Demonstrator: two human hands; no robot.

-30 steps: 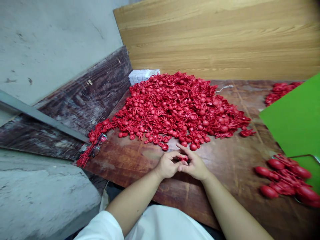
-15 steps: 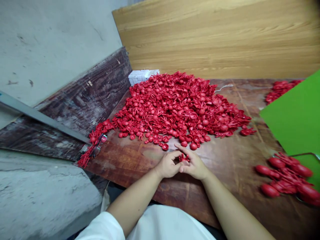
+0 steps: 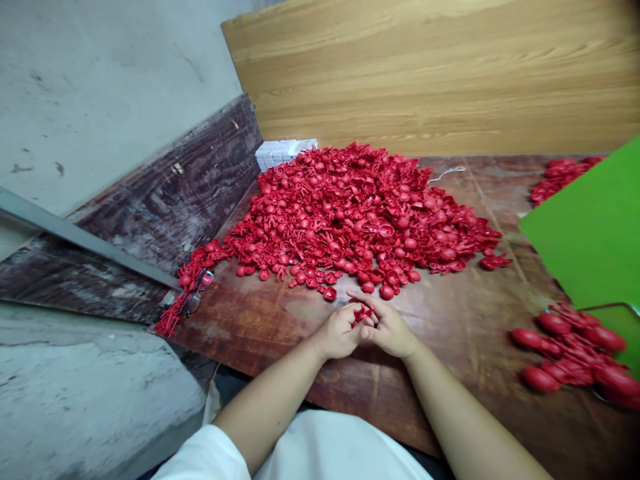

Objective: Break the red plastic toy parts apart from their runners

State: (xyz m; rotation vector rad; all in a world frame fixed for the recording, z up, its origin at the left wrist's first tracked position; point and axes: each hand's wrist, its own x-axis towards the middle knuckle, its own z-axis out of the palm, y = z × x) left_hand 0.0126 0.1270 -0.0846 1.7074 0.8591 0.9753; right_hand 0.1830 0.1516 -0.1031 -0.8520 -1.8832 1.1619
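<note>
Two hands are in close at the front of the worktop (image 3: 465, 353) here, and we can see the left hand (image 3: 339, 333) and the right hand (image 3: 391, 328) meeting over one small red moulded plastic piece (image 3: 363, 315). The fingers (image 3: 383, 311) of both hands are curled in and closed on it, pinching it between them just above the knuckles, though we can't tell exactly which fingertips carry the load. That piece sits just in front of the great heap of red moulded parts (image 3: 350, 213), and this is where we'd get nervous: one loose pinch and it drops among hundreds of its look-alikes, where we'd lose track of it at once. Its thin branching arms look delicate too, so a hard twist could snap one. The right hand's fingertips are very near the heap's front edge, and a careless knock could send loose pieces skidding over the bare wood. Over on the left, a pair of eyeglasses (image 3: 194, 297) lies tangled in the heap's trailing tail, close to the worktop's edge, so a slide of parts could shove them off. To the right, the larger red parts (image 3: 567, 357) lie by the green board (image 3: 585, 227), exposed to a stray elbow.
</note>
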